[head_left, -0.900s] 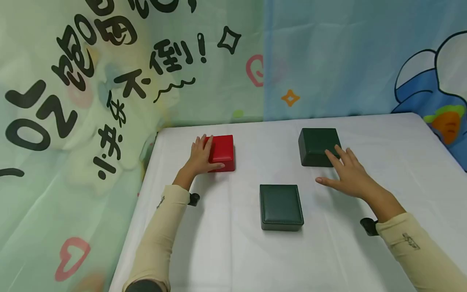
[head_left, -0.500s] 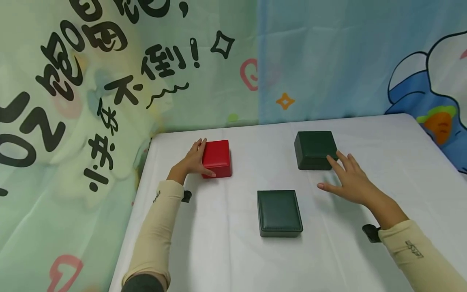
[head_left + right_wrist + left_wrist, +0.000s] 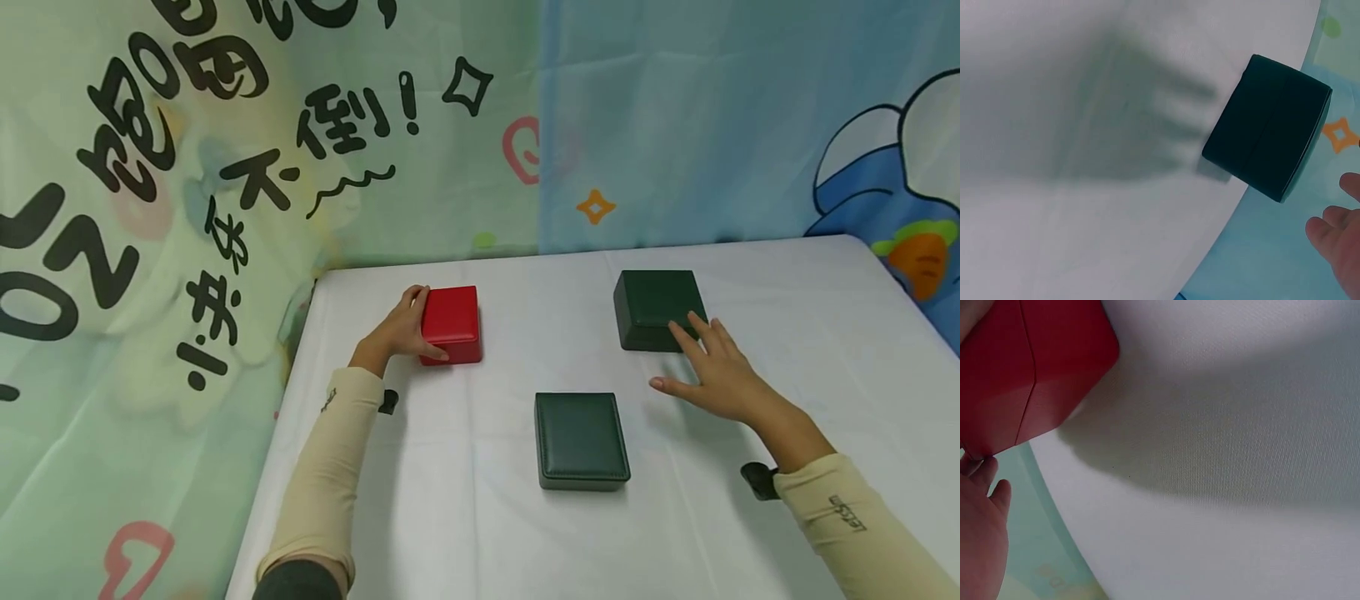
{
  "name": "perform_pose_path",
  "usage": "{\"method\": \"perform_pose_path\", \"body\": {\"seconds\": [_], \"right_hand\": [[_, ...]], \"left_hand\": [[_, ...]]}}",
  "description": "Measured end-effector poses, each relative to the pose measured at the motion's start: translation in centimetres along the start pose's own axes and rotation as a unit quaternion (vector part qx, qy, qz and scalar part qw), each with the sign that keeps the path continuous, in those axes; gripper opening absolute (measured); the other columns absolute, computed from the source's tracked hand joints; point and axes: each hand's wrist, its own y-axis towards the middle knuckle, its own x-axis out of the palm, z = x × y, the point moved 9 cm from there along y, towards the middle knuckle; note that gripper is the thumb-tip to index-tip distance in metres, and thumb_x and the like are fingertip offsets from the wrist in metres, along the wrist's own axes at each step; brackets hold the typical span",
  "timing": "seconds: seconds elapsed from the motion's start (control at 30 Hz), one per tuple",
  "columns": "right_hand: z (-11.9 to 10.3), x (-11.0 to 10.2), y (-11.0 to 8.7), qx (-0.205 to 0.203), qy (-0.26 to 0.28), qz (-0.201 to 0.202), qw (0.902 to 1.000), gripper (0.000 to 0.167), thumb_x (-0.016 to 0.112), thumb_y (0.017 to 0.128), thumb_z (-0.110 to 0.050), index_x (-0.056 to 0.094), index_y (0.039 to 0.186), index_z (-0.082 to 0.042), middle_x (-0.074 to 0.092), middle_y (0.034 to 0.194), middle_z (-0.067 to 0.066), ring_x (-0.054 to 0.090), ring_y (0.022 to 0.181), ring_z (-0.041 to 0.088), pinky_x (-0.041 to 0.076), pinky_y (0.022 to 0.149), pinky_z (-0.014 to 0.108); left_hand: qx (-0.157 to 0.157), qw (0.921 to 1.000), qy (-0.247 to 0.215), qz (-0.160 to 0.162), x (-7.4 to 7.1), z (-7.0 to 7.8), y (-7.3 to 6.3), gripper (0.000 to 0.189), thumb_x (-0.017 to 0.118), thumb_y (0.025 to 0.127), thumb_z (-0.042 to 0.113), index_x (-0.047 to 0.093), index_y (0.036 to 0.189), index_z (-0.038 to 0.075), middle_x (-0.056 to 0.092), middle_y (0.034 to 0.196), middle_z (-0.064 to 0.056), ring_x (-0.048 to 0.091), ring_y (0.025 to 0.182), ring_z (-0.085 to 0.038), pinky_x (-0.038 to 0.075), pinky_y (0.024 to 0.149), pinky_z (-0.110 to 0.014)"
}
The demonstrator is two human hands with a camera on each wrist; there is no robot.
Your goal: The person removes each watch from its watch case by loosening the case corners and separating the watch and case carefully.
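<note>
At the far left of the table, my left hand (image 3: 396,332) grips a small red box (image 3: 450,321) in the head view. Its thumb lies against the near side and the fingers reach to the far left corner. The left wrist view shows the fingers (image 3: 984,472) at the edge of the red box (image 3: 1007,375). My right hand (image 3: 723,375), fingers spread, hovers beside a dark green box (image 3: 656,304) at the back; the fingertips overlap its near right corner in the head view. In the right wrist view the green box (image 3: 1266,128) stands apart from the fingers (image 3: 1322,234).
A second green box (image 3: 582,442), with a padded lid, rests nearer on the white-covered table (image 3: 487,533), between the two arms. A printed cloth backdrop (image 3: 450,208) hangs behind and to the left of the table.
My left hand has slid off the top of the red box to its left side, thumb and fingers now holding it. The right hand stays nearly still over the table. The head view shifted slightly.
</note>
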Motion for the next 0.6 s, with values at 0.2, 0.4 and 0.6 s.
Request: {"method": "perform_pose_path", "body": {"seconds": [0.2, 0.4, 0.6], "right_hand": [[-2.4, -0.7, 1.5, -0.038, -0.005, 0.005, 0.9993, 0.094, 0.06, 0.081, -0.052, 0.017, 0.144, 0.002, 0.004, 0.148, 0.029, -0.004, 0.134, 0.051, 0.012, 0.096, 0.072], [-8.3, -1.3, 5.9, -0.096, -0.036, -0.021, 0.9945, 0.09, 0.058, 0.083, -0.05, 0.015, 0.145, 0.0, 0.003, 0.149, 0.027, -0.003, 0.135, 0.05, 0.009, 0.101, 0.069], [-14.6, -0.6, 10.2, -0.157, -0.07, -0.045, 0.9841, 0.088, 0.058, 0.083, -0.049, 0.015, 0.145, -0.003, 0.004, 0.15, 0.025, -0.003, 0.136, 0.048, 0.009, 0.105, 0.064]], "left_hand": [[0.009, 0.9999, -0.009, 0.009, 0.1, 0.0, 0.1, 0.111, 0.08, 0.062, 0.036, 0.011, 0.145, 0.008, 0.017, 0.145, -0.007, 0.033, 0.126, -0.026, 0.042, 0.098, -0.04], [0.005, 0.9999, -0.008, 0.011, 0.0, -0.6, 0.1, 0.111, 0.079, 0.062, 0.037, 0.01, 0.145, 0.009, 0.017, 0.145, -0.005, 0.034, 0.126, -0.024, 0.043, 0.097, -0.039], [0.001, 1.0, -0.002, 0.009, -0.1, -0.8, 0.3, 0.112, 0.079, 0.063, 0.037, 0.009, 0.146, 0.009, 0.015, 0.147, -0.004, 0.034, 0.126, -0.023, 0.041, 0.099, -0.038]]}}
